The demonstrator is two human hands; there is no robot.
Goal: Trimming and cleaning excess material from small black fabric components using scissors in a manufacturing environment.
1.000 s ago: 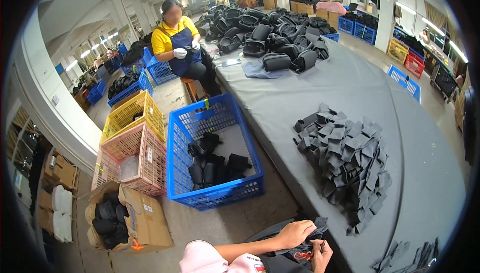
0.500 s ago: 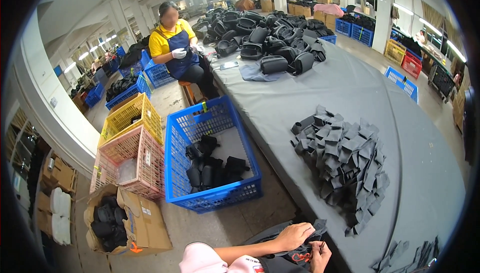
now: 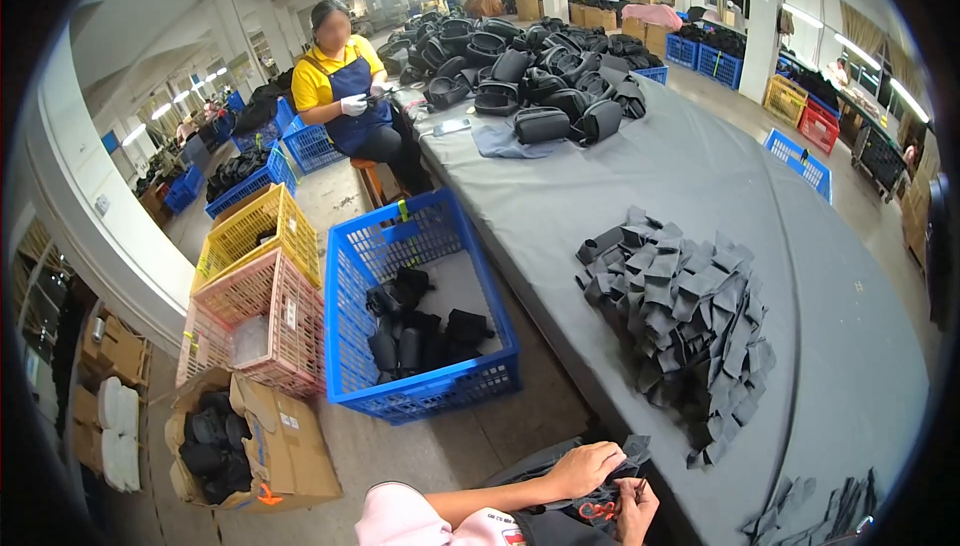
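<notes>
My left hand [image 3: 585, 470] is closed, its fingertips pinching a dark grey fabric piece [image 3: 636, 452] beside the table's near edge. Just below and to the right, my right hand [image 3: 636, 510] is also closed, thumb and fingers drawn together around something thin and dark that I cannot make out. Orange-handled scissors [image 3: 597, 511] show between the two hands; only the handles are visible, and whether my right hand touches them I cannot tell. More dark material [image 3: 540, 460] lies under my left forearm.
A grey-covered table [image 3: 850, 336] holds a heap of grey fabric pieces [image 3: 690, 311], dark strips [image 3: 825, 511] and many black pouches [image 3: 540, 76]. Left stand a blue crate [image 3: 420, 401], pink crate [image 3: 250, 366], yellow crate [image 3: 260, 236] and cardboard box [image 3: 295, 451]. A seated co-worker [image 3: 345, 86] handles something dark.
My hands stay close together with only slight movement, the left shifting a little to the left. The co-worker's hands have moved apart, with a dark item now showing. The view has shifted slightly.
</notes>
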